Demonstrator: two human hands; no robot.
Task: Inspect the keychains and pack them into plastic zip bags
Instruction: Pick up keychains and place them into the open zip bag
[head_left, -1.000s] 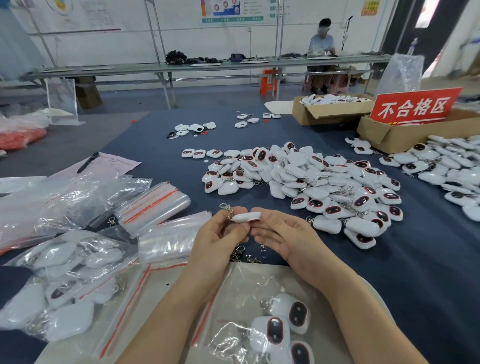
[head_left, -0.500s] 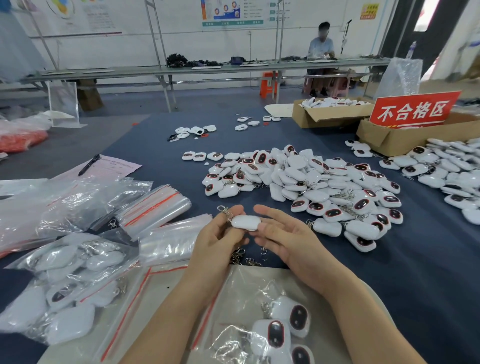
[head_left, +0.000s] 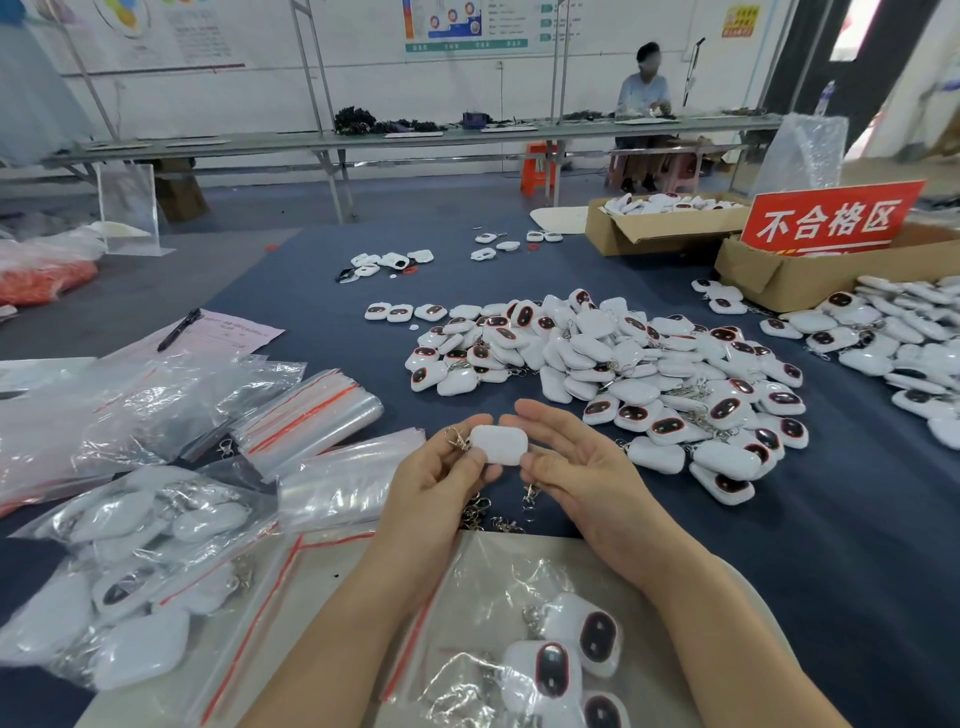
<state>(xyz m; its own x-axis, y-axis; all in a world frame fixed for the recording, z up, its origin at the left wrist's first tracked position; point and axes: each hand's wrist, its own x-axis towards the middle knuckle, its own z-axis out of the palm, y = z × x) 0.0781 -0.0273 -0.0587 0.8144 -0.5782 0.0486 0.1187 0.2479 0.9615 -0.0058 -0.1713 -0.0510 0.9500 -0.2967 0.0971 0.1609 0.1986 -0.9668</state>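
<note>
Far left edge: a bag of orange material (head_left: 41, 275). Beyond it, a clear acrylic stand (head_left: 127, 208) stands upright. Nearer, a black pen (head_left: 179, 323) lies on a pink form (head_left: 228, 335).

Left foreground: crumpled clear bags (head_left: 130, 410). Below them are filled zip bags (head_left: 130, 571) with white keychains inside and red seal strips showing. Just right of these, stacks of empty zip bags (head_left: 306, 415) lie flat on the blue table cover (head_left: 857, 545).

Centre: the left hand (head_left: 431, 483) has thumb and curled fingers pinched on the left end of the white keychain (head_left: 500, 444). Its metal clasp (head_left: 457, 439) sticks out by the left fingers. The keychain is held in the air between the two hands, plain white side to the camera, above the near part of the table. The right hand (head_left: 576, 467) is palm up with fingers loosely extended, not closed. Its thumb tip touches the keychain's lower right corner.

Below the hands, loose clasps (head_left: 483, 512) lie on the cover. Under the forearms is a zip bag (head_left: 467, 597) holding at least three keychains, dark oval faces up.

Right of centre: the main pile (head_left: 623, 374) of keychains, some face up, some face down. Behind it is a cardboard box (head_left: 660, 228) full of more.

Far right: a second box (head_left: 779, 280) carries a red sign (head_left: 831, 218), with another pile (head_left: 893, 343) in front of it.
</note>
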